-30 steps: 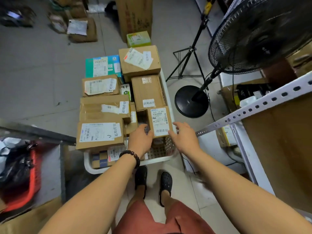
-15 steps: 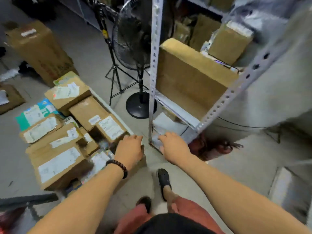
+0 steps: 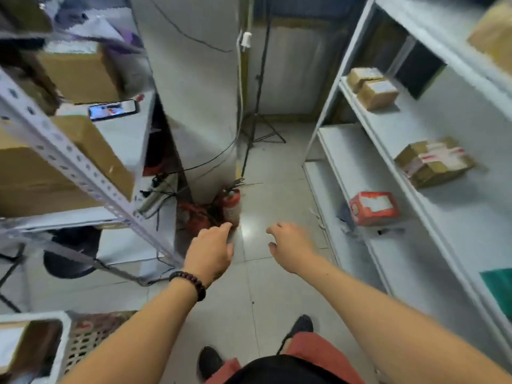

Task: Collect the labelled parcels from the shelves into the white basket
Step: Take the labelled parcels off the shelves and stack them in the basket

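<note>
In the aisle between the two racks, we hold both hands out over the floor tiles with nothing in them. The left hand (image 3: pixel 210 250) has its fingers loosely together, and the right hand (image 3: pixel 291 248) has its fingers slightly curled and apart.

The white basket (image 3: pixel 33 315) sits at our lower left, well apart from the right-hand shelves (image 3: pixel 357 162) where the parcels lie. Anything we lift there must be carried across the aisle, so we judge that a loose grip could drop it.

The blur hides the printing, so we could take a box that bears no label. Cables (image 3: pixel 166 189), a fire extinguisher (image 3: pixel 232 202) and a tripod (image 3: pixel 260 128) crowd the floor ahead, and a careless step could catch on them.

On the right we count four whole parcels:
- two small brown boxes (image 3: pixel 371 87), touching each other
- one taped brown parcel (image 3: pixel 433 162)
- one red box (image 3: pixel 372 207)

A fifth brown shape is cut off at the top corner. The left rack holds at least two large cartons (image 3: pixel 80 73) and one phone (image 3: pixel 113 109). We see one basket.
</note>
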